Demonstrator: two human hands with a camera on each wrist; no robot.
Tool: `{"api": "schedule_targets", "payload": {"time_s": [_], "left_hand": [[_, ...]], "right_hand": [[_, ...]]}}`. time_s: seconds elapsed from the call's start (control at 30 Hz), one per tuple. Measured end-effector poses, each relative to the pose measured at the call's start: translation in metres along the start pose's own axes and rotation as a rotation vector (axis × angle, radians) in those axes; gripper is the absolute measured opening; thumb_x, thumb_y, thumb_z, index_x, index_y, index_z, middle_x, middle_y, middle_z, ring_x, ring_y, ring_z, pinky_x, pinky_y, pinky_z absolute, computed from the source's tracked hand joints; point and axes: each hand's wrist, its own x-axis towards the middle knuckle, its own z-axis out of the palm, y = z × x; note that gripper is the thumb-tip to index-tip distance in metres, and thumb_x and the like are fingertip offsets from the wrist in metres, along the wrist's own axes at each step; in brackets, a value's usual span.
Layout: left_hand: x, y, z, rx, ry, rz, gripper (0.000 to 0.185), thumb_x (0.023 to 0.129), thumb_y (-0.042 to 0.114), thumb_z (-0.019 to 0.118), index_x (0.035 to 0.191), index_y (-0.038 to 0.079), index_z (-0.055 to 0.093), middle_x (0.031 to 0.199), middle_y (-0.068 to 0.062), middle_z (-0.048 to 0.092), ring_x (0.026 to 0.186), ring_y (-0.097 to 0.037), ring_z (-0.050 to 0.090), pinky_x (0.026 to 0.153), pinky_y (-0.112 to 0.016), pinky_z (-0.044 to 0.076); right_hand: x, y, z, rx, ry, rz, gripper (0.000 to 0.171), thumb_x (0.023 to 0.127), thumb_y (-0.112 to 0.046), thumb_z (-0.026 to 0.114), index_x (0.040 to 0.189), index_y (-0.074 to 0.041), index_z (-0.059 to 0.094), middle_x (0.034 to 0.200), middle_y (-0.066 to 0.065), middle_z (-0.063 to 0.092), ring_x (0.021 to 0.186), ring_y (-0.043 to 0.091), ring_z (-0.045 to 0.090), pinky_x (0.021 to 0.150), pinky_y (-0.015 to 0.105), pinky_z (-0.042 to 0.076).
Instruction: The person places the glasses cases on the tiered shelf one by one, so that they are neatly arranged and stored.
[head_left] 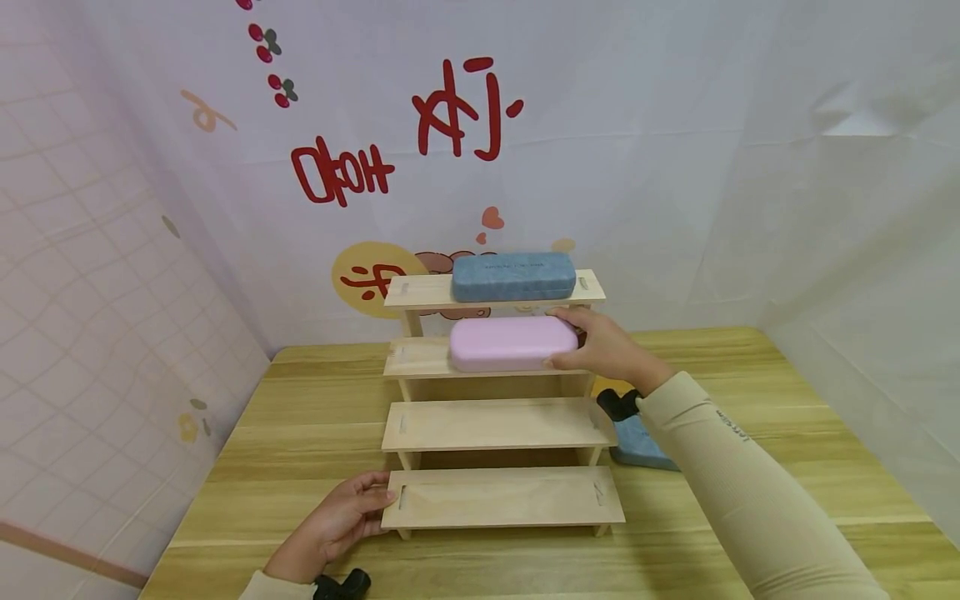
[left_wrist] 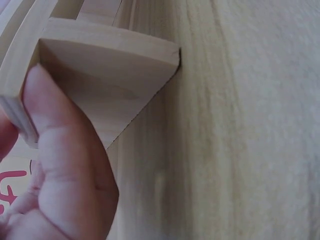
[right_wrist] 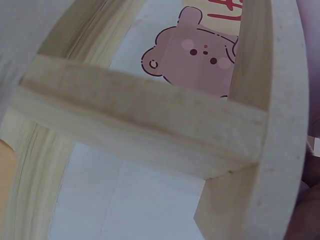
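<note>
My right hand [head_left: 603,346] has the pink glasses case [head_left: 513,342] by its right end, thumb on the front edge and fingers curled over the top and back. The case lies lengthwise on the second tier from the top of the stepped wooden rack [head_left: 498,425], which stands on the tabletop [head_left: 750,492]. I judge it a hard-shell case: light, stiff, with a smooth rounded skin that could slide in a loose pinch. Holding it at one end means the far end wants to dip, so a grip nearer the middle of its length, across the narrow width, would be steadier. It should not crush, though a drop could spring it open.

My right arm reaches forward over the lower tiers, sleeve slanting up from the lower right, wrist roughly level with the shelf. The right wrist camera shows only rack timbers close up, so the hold itself is read from the head view.

My left hand [head_left: 341,521] rests low on the tabletop with its fingertips against the left end of the bottom shelf; in the left wrist view my thumb [left_wrist: 60,150] presses flat on the board's edge, bracing it, fingers relaxed.

A blue glasses case [head_left: 513,277] sits on the top tier, and another blue case [head_left: 641,446] lies on the tabletop behind the rack's right side, partly hidden by my forearm.
</note>
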Motion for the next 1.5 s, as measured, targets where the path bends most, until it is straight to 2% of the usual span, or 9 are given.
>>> {"api": "schedule_targets", "payload": {"time_s": [0.43, 0.63, 0.87, 1.0, 1.13, 1.3, 1.5], "left_hand": [[0.002, -0.001, -0.001, 0.001, -0.008, -0.002, 0.057, 0.089, 0.013, 0.055, 0.131, -0.012, 0.026, 0.102, -0.007, 0.055, 0.083, -0.018, 0.059, 0.066, -0.03, 0.048], [0.003, -0.001, -0.001, -0.008, -0.011, 0.003, 0.058, 0.089, 0.013, 0.055, 0.132, -0.012, 0.025, 0.102, -0.007, 0.055, 0.083, -0.018, 0.059, 0.067, -0.03, 0.048], [0.003, -0.002, -0.001, -0.016, -0.02, 0.01, 0.057, 0.089, 0.011, 0.055, 0.13, -0.014, 0.025, 0.101, -0.007, 0.054, 0.082, -0.018, 0.059, 0.067, -0.031, 0.049], [0.003, -0.001, -0.001, -0.021, -0.028, 0.013, 0.056, 0.088, 0.01, 0.055, 0.129, -0.014, 0.025, 0.1, -0.007, 0.054, 0.082, -0.018, 0.059, 0.068, -0.031, 0.05], [0.003, 0.0, -0.001, -0.017, -0.032, 0.006, 0.057, 0.088, 0.01, 0.055, 0.129, -0.014, 0.025, 0.099, -0.007, 0.054, 0.083, -0.018, 0.059, 0.068, -0.031, 0.05], [0.003, 0.001, -0.001, -0.014, -0.032, -0.003, 0.057, 0.088, 0.01, 0.055, 0.13, -0.014, 0.024, 0.098, -0.007, 0.055, 0.083, -0.018, 0.059, 0.068, -0.031, 0.05], [0.004, 0.002, -0.002, -0.013, -0.033, -0.003, 0.054, 0.088, 0.01, 0.056, 0.129, -0.012, 0.028, 0.098, -0.007, 0.055, 0.082, -0.018, 0.059, 0.066, -0.031, 0.049]], "right_hand": [[-0.002, -0.001, 0.001, 0.015, -0.026, 0.033, 0.077, 0.077, -0.035, 0.07, 0.14, -0.015, 0.03, 0.123, 0.01, 0.044, 0.097, 0.024, 0.05, 0.08, 0.037, 0.044], [-0.002, 0.002, 0.002, -0.013, -0.015, 0.016, 0.079, 0.076, -0.039, 0.069, 0.14, -0.013, 0.03, 0.123, 0.011, 0.044, 0.097, 0.023, 0.05, 0.08, 0.037, 0.043], [-0.006, 0.004, 0.002, -0.052, 0.032, -0.022, 0.082, 0.074, -0.046, 0.068, 0.14, -0.013, 0.031, 0.132, 0.009, 0.037, 0.102, 0.023, 0.046, 0.081, 0.037, 0.043], [-0.011, 0.007, 0.002, -0.011, 0.079, -0.077, 0.079, 0.074, -0.04, 0.071, 0.138, -0.011, 0.035, 0.133, 0.008, 0.038, 0.107, 0.023, 0.044, 0.083, 0.04, 0.043], [-0.021, 0.011, -0.001, -0.017, 0.136, -0.117, 0.074, 0.074, -0.032, 0.073, 0.137, -0.011, 0.038, 0.132, 0.009, 0.041, 0.114, 0.025, 0.041, 0.086, 0.045, 0.04], [-0.034, 0.017, -0.008, -0.033, 0.169, -0.138, 0.07, 0.076, -0.027, 0.072, 0.137, -0.014, 0.038, 0.135, 0.008, 0.038, 0.12, 0.027, 0.035, 0.089, 0.05, 0.036], [-0.051, 0.028, -0.014, -0.033, 0.209, -0.132, 0.069, 0.075, -0.026, 0.073, 0.135, -0.015, 0.041, 0.134, 0.007, 0.038, 0.117, 0.025, 0.038, 0.09, 0.051, 0.035]]}}
